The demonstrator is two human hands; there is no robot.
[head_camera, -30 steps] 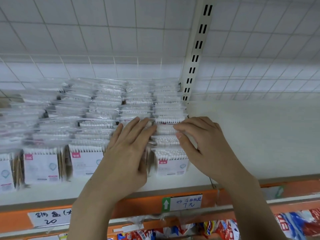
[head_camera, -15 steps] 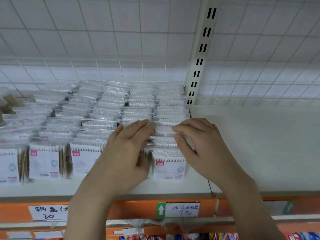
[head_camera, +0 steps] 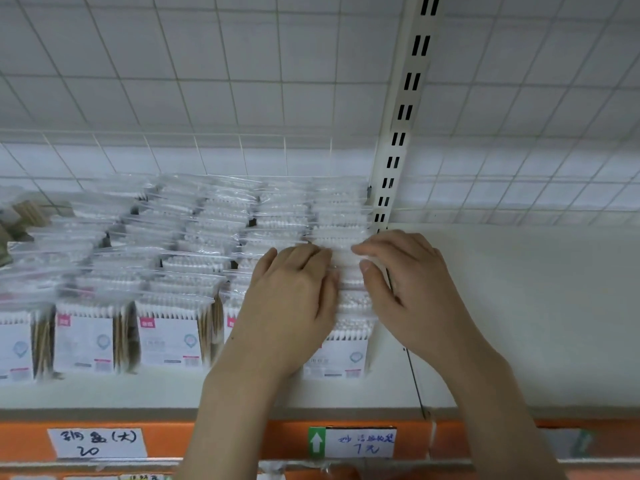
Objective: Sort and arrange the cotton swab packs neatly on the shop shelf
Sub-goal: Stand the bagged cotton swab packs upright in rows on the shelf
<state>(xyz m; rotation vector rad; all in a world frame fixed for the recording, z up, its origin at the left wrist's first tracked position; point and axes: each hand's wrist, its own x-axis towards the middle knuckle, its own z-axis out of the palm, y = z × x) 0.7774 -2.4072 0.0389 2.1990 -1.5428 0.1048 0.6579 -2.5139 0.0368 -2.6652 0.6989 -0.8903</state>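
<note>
While both hands worked at the rightmost row of cotton swab packs [head_camera: 341, 355], the step in hand appeared to be squaring that row up, pressing its upright packs together so they stood in line with the rows to their left. The left hand [head_camera: 291, 306] lay over the left side of the row with its fingers curled down onto the tops of the packs; whether it actually clasped one pack or only pressed against several could not be told, since the palm hid the contact. The right hand [head_camera: 405, 289] came in from the other side, its fingers bent over the top of the row and its thumb set against the near right edge, so that it seemed to pinch or steady the packs between thumb and fingers. The packs themselves stood in several rows on the white shelf [head_camera: 519, 306], running from the front edge back to the wire grid, the handled row just beside the slotted upright post [head_camera: 398, 140]. To the right of the post the shelf surface showed no packs. Below, on the orange shelf edge, sat two handwritten price labels [head_camera: 360, 443]. Judged from this, most rows were already in order and the work was well along. The next move would likely call for even pressure from both sides and a gentle push backward, because the slick plastic bags could slide over one another or tip forward if squeezed unevenly.
</note>
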